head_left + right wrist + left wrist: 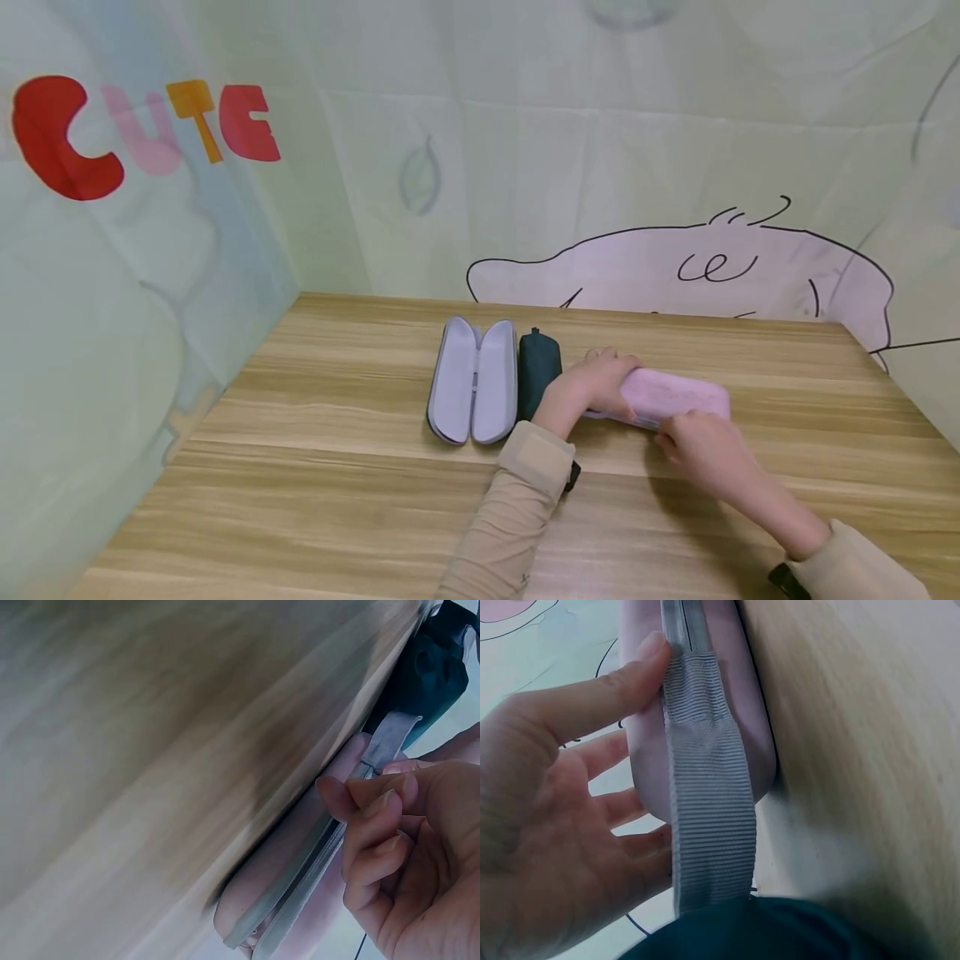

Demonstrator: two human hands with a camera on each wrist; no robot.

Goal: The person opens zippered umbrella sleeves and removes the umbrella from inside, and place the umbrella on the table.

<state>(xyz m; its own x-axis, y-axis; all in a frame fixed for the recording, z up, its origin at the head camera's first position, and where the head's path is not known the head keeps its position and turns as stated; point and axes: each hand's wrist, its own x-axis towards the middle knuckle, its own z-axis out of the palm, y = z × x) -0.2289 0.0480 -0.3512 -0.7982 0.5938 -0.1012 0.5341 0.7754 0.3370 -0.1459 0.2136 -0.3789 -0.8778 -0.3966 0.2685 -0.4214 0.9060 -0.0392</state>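
Note:
A pink zip case (678, 396) lies on the wooden table, with a grey ribbed strap (709, 772) at its left end. My left hand (600, 383) holds that end; its thumb (641, 675) presses beside the zip at the strap's base, fingers behind the case. At the front side, my right hand (705, 446) has its thumb and curled fingers pinched at the grey zip (300, 889). The zip pull is hidden by the fingertips. In the right wrist view, the zip's two bands stand apart toward the case's right end.
Left of the pink case lies a dark teal pouch (538, 367), close to the left wrist. Beside it an opened grey glasses case (453, 392) shows its pale lining. A printed cloth (525, 167) hangs behind the wooden table (300, 500).

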